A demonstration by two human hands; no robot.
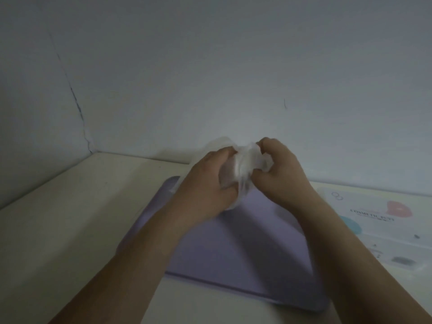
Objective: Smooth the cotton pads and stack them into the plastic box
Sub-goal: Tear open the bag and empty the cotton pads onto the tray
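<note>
A crumpled, translucent white bundle of thin plastic is held up between both hands, above the far part of a flat lavender mat with rounded corners. The picture is too blurred to tell whether cotton pads lie inside the bundle. The left hand wraps around the bundle's left and lower side, its fingers curled into the plastic. The right hand pinches the upper right part, thumb and fingers bent around a fold of it. The two hands are close together, nearly touching, with the bundle between them. Both forearms reach in from the lower edge and cross over the mat.

The mat lies on a cream table top. To the right of the mat, just beside it, a clear plastic box lies flat, with dark lettering and red and teal shapes printed on it. Behind the table stands a pale grey wall with a thin dark crack running down its left part.
</note>
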